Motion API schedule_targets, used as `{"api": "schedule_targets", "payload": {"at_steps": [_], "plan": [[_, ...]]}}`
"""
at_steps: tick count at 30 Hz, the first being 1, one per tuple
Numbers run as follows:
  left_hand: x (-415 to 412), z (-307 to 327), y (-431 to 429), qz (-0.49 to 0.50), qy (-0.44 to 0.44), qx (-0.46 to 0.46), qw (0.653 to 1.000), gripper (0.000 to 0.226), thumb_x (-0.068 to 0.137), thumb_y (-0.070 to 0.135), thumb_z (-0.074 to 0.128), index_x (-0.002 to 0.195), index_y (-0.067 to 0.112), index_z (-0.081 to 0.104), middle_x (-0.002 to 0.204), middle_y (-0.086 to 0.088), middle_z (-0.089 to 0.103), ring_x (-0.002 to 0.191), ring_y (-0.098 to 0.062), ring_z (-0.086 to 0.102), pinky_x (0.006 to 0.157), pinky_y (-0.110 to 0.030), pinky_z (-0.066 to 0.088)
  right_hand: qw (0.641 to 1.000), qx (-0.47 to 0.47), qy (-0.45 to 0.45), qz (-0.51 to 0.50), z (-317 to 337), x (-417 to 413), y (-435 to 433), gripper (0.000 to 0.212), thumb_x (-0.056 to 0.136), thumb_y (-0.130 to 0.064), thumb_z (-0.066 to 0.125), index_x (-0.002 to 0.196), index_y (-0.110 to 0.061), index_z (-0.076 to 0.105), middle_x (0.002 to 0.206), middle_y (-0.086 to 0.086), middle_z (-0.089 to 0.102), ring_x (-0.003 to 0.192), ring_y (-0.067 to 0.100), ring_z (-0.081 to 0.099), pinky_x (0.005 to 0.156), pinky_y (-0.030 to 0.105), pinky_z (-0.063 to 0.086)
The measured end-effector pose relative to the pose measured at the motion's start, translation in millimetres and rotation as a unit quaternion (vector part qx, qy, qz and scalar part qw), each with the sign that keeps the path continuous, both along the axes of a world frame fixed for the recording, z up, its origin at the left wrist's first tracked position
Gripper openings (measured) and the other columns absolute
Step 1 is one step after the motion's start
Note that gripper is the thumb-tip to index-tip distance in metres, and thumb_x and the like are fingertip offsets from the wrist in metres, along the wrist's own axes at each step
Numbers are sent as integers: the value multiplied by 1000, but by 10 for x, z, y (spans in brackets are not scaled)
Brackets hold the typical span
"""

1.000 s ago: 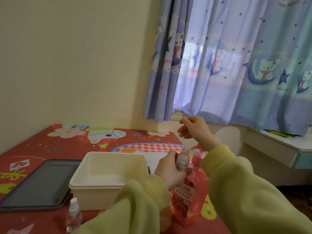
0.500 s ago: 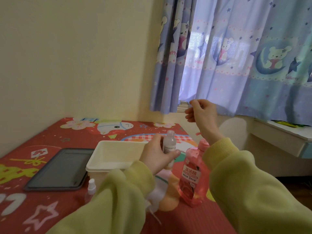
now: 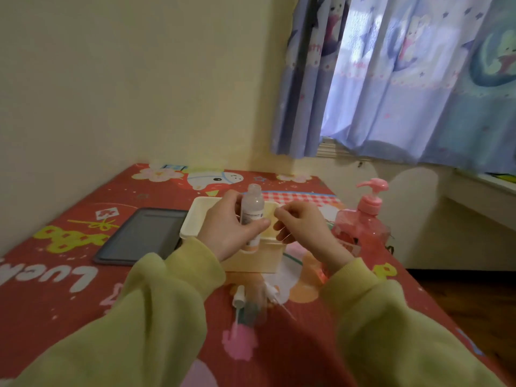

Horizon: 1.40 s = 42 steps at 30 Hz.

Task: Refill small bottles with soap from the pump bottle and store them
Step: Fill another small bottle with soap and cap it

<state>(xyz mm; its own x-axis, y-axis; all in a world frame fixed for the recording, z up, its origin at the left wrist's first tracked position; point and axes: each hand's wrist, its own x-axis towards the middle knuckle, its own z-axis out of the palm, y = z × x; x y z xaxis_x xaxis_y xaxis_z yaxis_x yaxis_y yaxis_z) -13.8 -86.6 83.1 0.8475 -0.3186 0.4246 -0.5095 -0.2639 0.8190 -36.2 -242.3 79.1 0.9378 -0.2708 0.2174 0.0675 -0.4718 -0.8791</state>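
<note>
- The right hand (image 3: 303,229) has dropped from above the pump bottle (image 3: 363,227) to just beside the small bottle (image 3: 252,212), fingers curled; whether they pinch anything cannot be told.
- The left hand (image 3: 229,230) grips that uncapped bottle upright over the cream box (image 3: 195,219).
- Filling seems next: its neck must reach the pump spout.
- The pump bottle stands near the right edge of the mat (image 3: 307,344), leaving little room there.

The right hand (image 3: 300,227) has dropped from up by the curtain (image 3: 405,79) to just beside the small bottle (image 3: 252,210). The left hand (image 3: 226,233) has carried that bottle away from the pump bottle (image 3: 363,227) and holds it upright over the white box (image 3: 251,261).
</note>
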Motion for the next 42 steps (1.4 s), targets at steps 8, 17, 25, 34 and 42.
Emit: {"api": "schedule_targets", "payload": {"at_steps": [8,17,25,34,42], "plan": [[-11,-45,203,5,7,-3,1000,35,75,20,74,96,15,47,82,11,54,73,-3,52,66,-20,43,932,-249,237,114,-424,128,437,23,91,-18,53,69,-10,53,55,-2,56,37,4,45,36,13,36],[-12,-95,304,6,3,-3,1000,34,74,20,74,94,11,49,79,10,55,70,-3,53,62,-17,41,899,-295,307,105,-694,251,660,29,84,-21,68,67,-15,45,58,2,51,48,13,46,50,27,42],[19,-139,344,8,20,-3,1000,34,73,20,75,94,13,48,80,8,56,72,-7,54,66,-21,44,858,-376,328,125,-733,315,762,39,80,-25,72,60,-13,40,64,3,47,56,16,43,50,22,35],[17,-153,389,11,30,-8,999,33,73,20,74,93,14,48,80,6,56,73,-10,55,64,-20,43,833,-427,325,136,-756,330,861,43,80,-32,71,57,-13,40,61,0,41,69,19,47,70,29,39],[7,-147,395,13,30,-12,999,32,74,20,74,91,15,47,78,9,55,70,-4,53,61,-18,39,864,-366,323,125,-750,315,831,32,79,-21,68,55,-14,48,58,1,48,55,15,47,50,27,40]]}}
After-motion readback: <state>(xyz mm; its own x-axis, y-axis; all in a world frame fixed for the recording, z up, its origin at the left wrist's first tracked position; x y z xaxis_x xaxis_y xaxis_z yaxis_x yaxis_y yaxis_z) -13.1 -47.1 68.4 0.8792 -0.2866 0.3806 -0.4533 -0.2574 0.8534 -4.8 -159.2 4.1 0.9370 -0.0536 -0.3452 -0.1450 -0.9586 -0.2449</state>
